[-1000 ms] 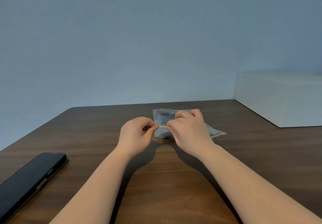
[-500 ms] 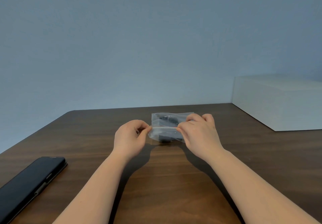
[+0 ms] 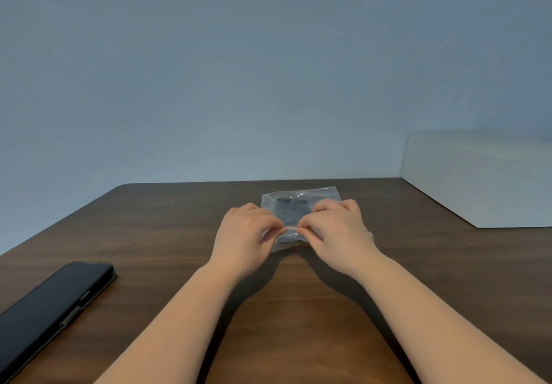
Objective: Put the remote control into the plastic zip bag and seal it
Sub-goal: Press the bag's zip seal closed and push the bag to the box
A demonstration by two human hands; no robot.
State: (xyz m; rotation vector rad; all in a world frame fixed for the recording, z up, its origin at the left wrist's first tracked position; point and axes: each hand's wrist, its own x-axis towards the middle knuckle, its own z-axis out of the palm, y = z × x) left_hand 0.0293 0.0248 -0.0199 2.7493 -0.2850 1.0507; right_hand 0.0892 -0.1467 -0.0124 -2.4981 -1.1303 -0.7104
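Note:
A clear plastic zip bag [image 3: 298, 201] lies on the dark wooden table [image 3: 298, 309], near its far middle. A dark remote control [image 3: 291, 204] shows through the plastic inside it. My left hand [image 3: 245, 237] pinches the zip strip at the bag's near edge from the left. My right hand [image 3: 337, 231] pinches the same strip from the right. The two sets of fingertips are close together, with a short piece of strip showing between them. The hands cover the near corners of the bag.
A black phone in a folio case [image 3: 50, 309] lies at the near left of the table. A white box [image 3: 484, 177] stands at the far right against the blue-grey wall. The table's far left corner is rounded.
Both hands have come closer together along the zip strip after spreading apart half a second ago. The bag now lies flatter, with its far edge spread out.

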